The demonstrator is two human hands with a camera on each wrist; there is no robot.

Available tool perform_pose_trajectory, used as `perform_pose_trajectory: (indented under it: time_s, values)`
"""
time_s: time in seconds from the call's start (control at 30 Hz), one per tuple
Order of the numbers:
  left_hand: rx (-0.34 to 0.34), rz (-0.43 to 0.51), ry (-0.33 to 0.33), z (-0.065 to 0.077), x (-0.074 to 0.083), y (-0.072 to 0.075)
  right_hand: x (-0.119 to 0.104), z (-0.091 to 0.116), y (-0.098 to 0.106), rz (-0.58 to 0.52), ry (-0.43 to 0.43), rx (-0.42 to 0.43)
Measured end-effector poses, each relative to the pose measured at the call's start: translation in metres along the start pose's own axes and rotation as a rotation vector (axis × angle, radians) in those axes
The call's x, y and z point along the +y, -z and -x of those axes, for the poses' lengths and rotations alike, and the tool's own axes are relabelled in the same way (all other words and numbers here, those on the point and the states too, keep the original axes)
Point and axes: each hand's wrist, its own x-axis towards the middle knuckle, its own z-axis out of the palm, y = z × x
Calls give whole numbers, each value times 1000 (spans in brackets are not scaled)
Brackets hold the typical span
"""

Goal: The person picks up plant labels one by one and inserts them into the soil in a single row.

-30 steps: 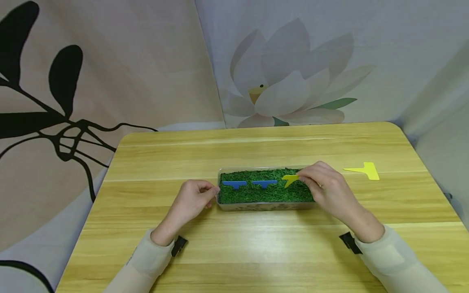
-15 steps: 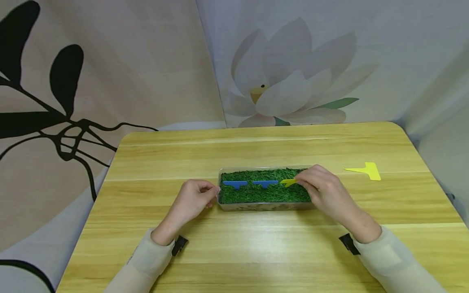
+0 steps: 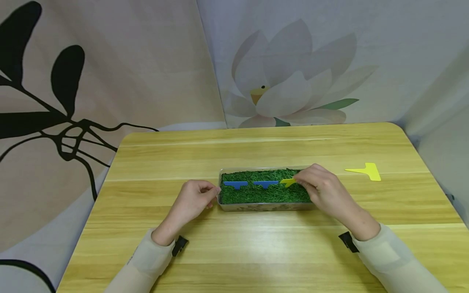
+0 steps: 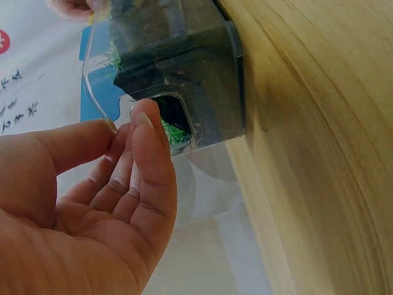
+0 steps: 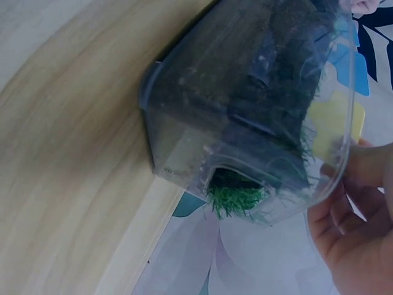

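A clear plastic box point(image 3: 267, 207) topped with green artificial grass point(image 3: 256, 197) sits on the table. Two blue T-shaped plant labels point(image 3: 235, 184) stand in the grass with their crossbars showing. My right hand point(image 3: 327, 190) pinches a yellow plant label point(image 3: 288, 182) at the grass, to the right of the blue ones; its lower part is hidden. In the right wrist view, that yellow label point(image 5: 338, 123) shows behind the clear wall. At the box's left end, my left hand point(image 3: 194, 199) holds the rim between thumb and forefinger, as the left wrist view shows.
Another yellow plant label point(image 3: 371, 171) lies flat on the wooden table point(image 3: 249, 260), right of the box, its point toward the left. Behind the table hangs a cloth backdrop point(image 3: 165, 61) with printed flowers and leaves.
My right hand has shifted slightly left with the yellow plant label, whose tilt has changed and which now sits closer to the second blue label. My left hand stays at the rim.
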Motion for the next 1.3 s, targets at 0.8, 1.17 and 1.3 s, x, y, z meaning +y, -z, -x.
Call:
perform_pose_trajectory:
  time_s: [0.8,1.17,1.3]
  values:
    - [0,12,15,1,1,0,-2,0,-1,9,-1,-24]
    - [-3,3,6,0,1,0,1,2,-1,15,-22,6]
    - [-4,1,2,0,1,0,3,2,-1,16,-11,3]
